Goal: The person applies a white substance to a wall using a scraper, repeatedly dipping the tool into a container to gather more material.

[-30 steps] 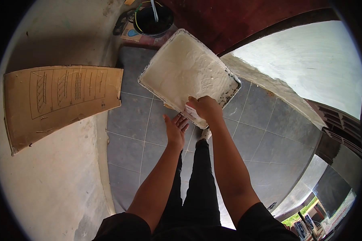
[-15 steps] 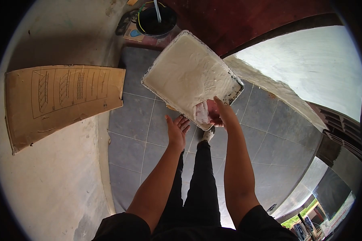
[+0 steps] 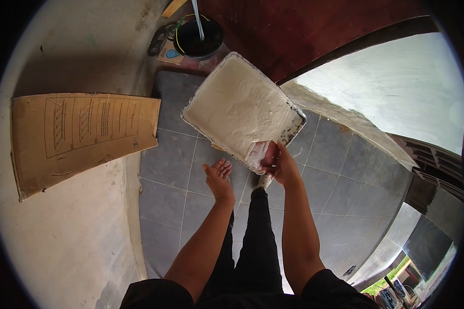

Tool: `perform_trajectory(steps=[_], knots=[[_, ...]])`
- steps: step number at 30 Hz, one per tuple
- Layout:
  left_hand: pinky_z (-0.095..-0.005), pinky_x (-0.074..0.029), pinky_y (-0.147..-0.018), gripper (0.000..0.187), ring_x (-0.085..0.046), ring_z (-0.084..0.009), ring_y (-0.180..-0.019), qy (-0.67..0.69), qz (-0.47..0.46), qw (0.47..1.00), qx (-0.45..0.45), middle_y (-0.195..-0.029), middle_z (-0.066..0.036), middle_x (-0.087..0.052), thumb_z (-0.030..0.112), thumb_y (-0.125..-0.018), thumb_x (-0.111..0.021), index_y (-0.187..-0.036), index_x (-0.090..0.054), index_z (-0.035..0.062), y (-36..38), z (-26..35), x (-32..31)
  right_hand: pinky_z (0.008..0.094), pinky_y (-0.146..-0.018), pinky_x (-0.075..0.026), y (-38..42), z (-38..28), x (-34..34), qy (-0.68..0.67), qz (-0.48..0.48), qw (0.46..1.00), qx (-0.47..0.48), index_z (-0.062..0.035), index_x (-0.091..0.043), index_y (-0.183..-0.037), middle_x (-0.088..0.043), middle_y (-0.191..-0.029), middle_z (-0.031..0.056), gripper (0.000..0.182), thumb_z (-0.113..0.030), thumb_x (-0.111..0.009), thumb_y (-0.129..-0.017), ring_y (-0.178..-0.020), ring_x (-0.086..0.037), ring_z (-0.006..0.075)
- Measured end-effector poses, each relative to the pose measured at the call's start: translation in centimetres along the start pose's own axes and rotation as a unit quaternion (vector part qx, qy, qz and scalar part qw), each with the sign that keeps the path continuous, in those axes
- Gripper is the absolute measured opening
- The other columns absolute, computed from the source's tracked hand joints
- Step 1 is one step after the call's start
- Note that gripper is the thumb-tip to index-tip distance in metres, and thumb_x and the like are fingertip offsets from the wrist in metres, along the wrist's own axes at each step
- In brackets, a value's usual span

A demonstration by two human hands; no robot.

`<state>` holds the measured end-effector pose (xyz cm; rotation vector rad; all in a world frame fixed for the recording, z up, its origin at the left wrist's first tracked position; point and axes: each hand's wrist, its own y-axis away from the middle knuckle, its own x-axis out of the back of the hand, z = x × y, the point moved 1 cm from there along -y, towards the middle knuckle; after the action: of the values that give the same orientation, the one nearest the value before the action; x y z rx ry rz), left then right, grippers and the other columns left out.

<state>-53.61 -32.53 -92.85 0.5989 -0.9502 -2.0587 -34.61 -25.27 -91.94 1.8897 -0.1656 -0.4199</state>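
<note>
In my right hand (image 3: 287,169) is a flat reddish putty scraper (image 3: 271,153), pinched between thumb and fingers. Whitish paste coats the left part of its face. It is at the near corner of a large rectangular tray (image 3: 297,126), over the tray's edge. Thick cream-coloured putty (image 3: 237,105) fills most of the tray, smooth at the far side and rippled towards the right. My left hand (image 3: 219,177) is held palm up below the tray's left edge, fingers spread and slightly curled, apart from the tray and with nothing in it. What supports the tray is mostly hidden.
A black bucket (image 3: 198,41) with pale sticks in it stands at the back beside dark shoes (image 3: 160,40). Cardboard (image 3: 87,141) leans along the left wall. Grey tiles (image 3: 165,180) cover the floor; a partly coated white wall (image 3: 392,82) rises on the right.
The view has shifted, so the tray sits slightly lower. My left hand has moved down and left, away from the tray. My right hand has drawn slightly back, still gripping the scraper.
</note>
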Motion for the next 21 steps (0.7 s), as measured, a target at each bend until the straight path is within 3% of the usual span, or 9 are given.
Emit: perform_trajectory(steps=[4,9,13,15,20,21], knots=[[-0.0325,-0.054,-0.088,0.083,-0.068,-0.0229,-0.086,0.022,0.005,0.999,-0.024,-0.089,-0.012,-0.07,0.067,-0.104,-0.022,-0.102,-0.067,-0.0028,0.1,1.4,-0.7,0.0382,-0.046,-0.048,1.3,-0.5,-0.2,-0.03,-0.048,0.997,0.06,-0.0066,-0.058,-0.116,-0.066,-0.085,0.0159,0.056,-0.059,-0.049,-0.099,-0.056,-0.065,0.0305],[-0.0307,-0.054,-0.083,0.082,-0.067,-0.0215,-0.08,0.018,0.005,0.999,-0.034,-0.084,-0.011,-0.069,0.067,-0.104,-0.022,-0.096,-0.066,-0.002,0.2,1.9,-1.2,0.0385,-0.055,-0.052,-0.3,0.8,0.1,-0.063,0.047,0.995,0.056,-0.0063,-0.058,-0.115,-0.067,-0.086,0.0144,0.06,-0.063,-0.049,-0.098,-0.062,-0.066,0.0278],[-0.0303,-0.053,-0.08,0.082,-0.066,-0.0211,-0.076,0.025,-0.012,0.999,-0.039,-0.08,-0.01,-0.068,0.068,-0.104,-0.022,-0.092,-0.065,-0.001,-0.2,1.8,-1.0,0.0389,-0.058,-0.053,-0.1,1.4,0.4,-0.088,-0.003,0.993,0.084,-0.0072,-0.058,-0.118,-0.067,-0.091,0.0148,0.061,-0.064,-0.048,-0.098,-0.065,-0.066,0.0265],[-0.0305,-0.053,-0.08,0.084,-0.066,-0.0211,-0.077,0.023,-0.01,0.999,-0.025,-0.081,-0.01,-0.068,0.07,-0.102,-0.023,-0.094,-0.066,-0.0018,-0.2,1.6,-0.6,0.0379,-0.058,-0.052,-0.5,2.2,0.4,-0.063,0.058,0.995,0.052,-0.0104,-0.056,-0.12,-0.065,-0.09,0.015,0.059,-0.064,-0.049,-0.098,-0.068,-0.066,0.0292],[-0.031,-0.052,-0.081,0.088,-0.066,-0.0216,-0.079,0.018,-0.015,1.0,-0.002,-0.084,-0.01,-0.069,0.073,-0.101,-0.023,-0.096,-0.066,-0.0028,0.2,1.7,-0.3,0.0373,-0.057,-0.052,1.4,2.7,0.1,-0.132,-0.005,0.989,0.059,-0.0116,-0.058,-0.121,-0.067,-0.091,0.0128,0.06,-0.066,-0.047,-0.098,-0.07,-0.067,0.0269],[-0.0327,-0.052,-0.086,0.088,-0.067,-0.0233,-0.086,0.019,-0.036,0.999,0.007,-0.09,-0.012,-0.07,0.072,-0.101,-0.021,-0.101,-0.066,-0.0029,0.2,1.7,-0.2,0.0368,-0.057,-0.053,1.8,2.8,0.2,-0.151,-0.01,0.987,0.055,-0.0116,-0.058,-0.122,-0.068,-0.092,0.0118,0.061,-0.067,-0.047,-0.098,-0.07,-0.068,0.026]])
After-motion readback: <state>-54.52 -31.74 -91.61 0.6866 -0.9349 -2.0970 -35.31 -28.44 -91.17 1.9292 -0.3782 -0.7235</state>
